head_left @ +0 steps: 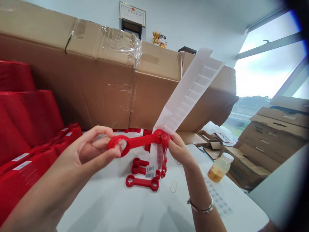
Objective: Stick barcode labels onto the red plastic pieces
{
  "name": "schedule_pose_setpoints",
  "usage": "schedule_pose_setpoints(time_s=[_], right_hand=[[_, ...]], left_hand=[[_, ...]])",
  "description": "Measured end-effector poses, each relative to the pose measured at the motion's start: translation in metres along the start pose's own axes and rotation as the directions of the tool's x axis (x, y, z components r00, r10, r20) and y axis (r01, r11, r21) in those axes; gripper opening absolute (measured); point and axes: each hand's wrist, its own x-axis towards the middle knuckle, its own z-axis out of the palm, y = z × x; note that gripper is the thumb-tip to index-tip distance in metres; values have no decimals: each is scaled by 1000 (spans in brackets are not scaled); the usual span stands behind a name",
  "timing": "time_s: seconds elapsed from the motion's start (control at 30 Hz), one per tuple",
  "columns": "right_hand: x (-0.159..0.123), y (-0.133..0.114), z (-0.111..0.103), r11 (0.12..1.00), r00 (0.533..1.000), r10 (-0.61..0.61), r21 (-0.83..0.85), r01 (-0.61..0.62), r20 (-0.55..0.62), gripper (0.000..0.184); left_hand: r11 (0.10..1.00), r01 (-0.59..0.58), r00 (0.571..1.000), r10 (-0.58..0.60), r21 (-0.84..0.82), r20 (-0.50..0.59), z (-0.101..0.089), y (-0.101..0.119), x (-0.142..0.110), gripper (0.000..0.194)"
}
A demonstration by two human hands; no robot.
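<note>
A red plastic bar with a ring at each end (142,140) spans between my hands. My left hand (88,153) pinches its near ring between thumb and fingers. At the far end, my right hand (181,150) is closed around a cluster of red rings and a long, translucent white strip (188,93); the fingers are partly hidden behind them. The strip rises up to the right, and its lower end hangs below the rings near barcode labels (150,171). On the table beneath lie several similar red ringed bars (142,182).
Rolled red mesh material (29,109) with labels stands at left. A large cardboard box (96,87) spans the back of the white table (108,206). To the right are a jar (220,167), a label sheet (220,201), a rubber band (173,186) and stacked cartons (270,138).
</note>
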Motion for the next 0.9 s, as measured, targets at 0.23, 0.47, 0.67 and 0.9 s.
schedule_pose_setpoints(time_s=[0.23, 0.47, 0.67, 0.9], right_hand=[[2, 0, 6, 988, 955, -70, -153, 26, -288, 20], [-3, -6, 8, 960, 894, -137, -280, 13, -426, 19], [-8, -14, 19, 936, 880, -169, -353, 2, -444, 20], [-5, -9, 20, 943, 906, -110, -332, -35, -409, 17]], left_hand=[[951, -122, 976, 167, 286, -138, 8, -30, 14, 54], [832, -153, 978, 50, 533, 202, 45, -51, 6, 14], [857, -205, 965, 98, 472, 241, 53, -59, 9, 22], [855, -241, 956, 129, 458, 263, 57, -37, -12, 19]])
